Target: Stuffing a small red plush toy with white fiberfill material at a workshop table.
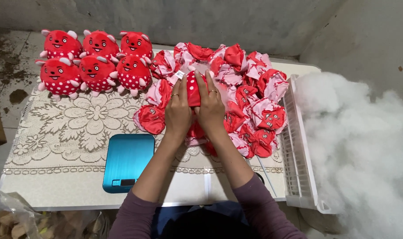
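Gripping noted: a red dotted toy skin (193, 88) is pinched between the left hand (178, 110) and right hand (210, 109), both closed on it, above the heap of unstuffed skins (250, 102) on the table (188, 190); judged light, limp, unbreakable, slightly slippery; best taken at the seam edges; stuffed toys (93, 62) lie well apart.

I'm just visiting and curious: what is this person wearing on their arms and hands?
Dull purple sleeves are pushed up toward the elbows, leaving the forearms bare. No gloves. The left hand and the right hand each show a thin ring on one finger.
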